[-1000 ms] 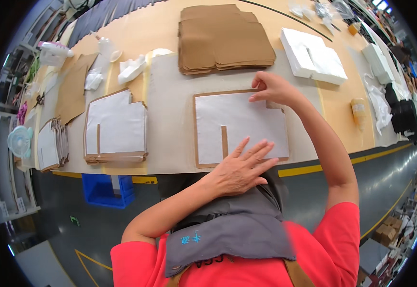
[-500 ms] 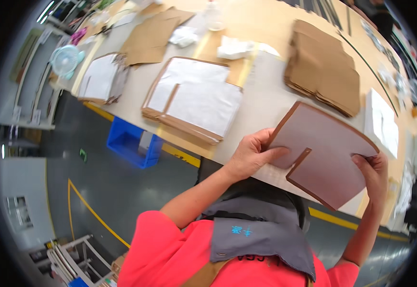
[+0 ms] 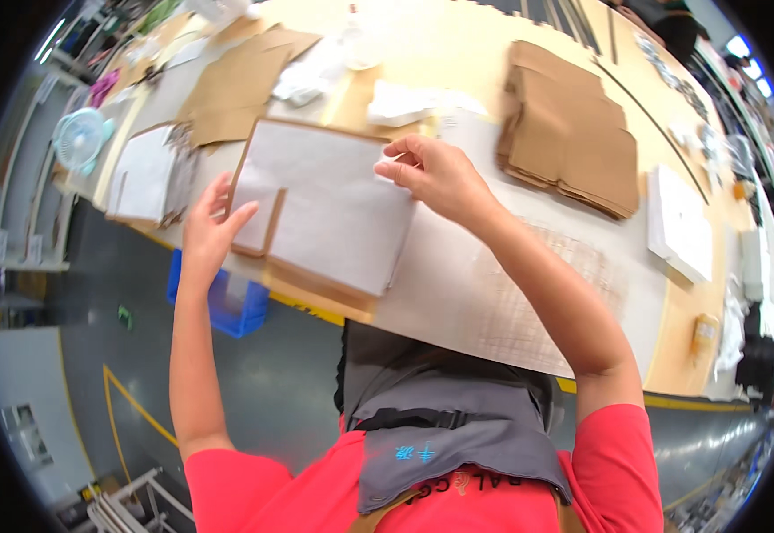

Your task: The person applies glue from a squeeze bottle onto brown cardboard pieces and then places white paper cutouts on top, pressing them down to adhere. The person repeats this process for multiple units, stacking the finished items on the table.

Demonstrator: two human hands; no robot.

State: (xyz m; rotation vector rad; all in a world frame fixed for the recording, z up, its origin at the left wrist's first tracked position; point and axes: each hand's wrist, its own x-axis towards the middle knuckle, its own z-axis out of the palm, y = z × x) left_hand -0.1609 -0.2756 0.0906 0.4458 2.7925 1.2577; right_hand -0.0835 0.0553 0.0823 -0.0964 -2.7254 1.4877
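A white sheet with brown edging and a narrow brown strip [image 3: 316,204] lies on top of a stack of similar pieces on the table, left of centre. My left hand [image 3: 207,233] is at the stack's left edge, thumb and fingers spread apart, the thumb over the sheet's margin. Reaching across the table, my right hand [image 3: 436,178] hovers at the sheet's upper right corner with its fingers bent and slightly apart. Nothing shows gripped in either hand.
A pile of brown pieces [image 3: 569,133] lies to the right, with a white stack [image 3: 678,222] beyond. Another white-topped stack [image 3: 143,173] and brown sheets [image 3: 236,84] lie left. A blue crate [image 3: 231,306] stands below the table edge, and a small fan [image 3: 80,140] is far left.
The brown-edged sheet both hands held at the right is now on the left stack. Both hands have moved left and loosened from it.
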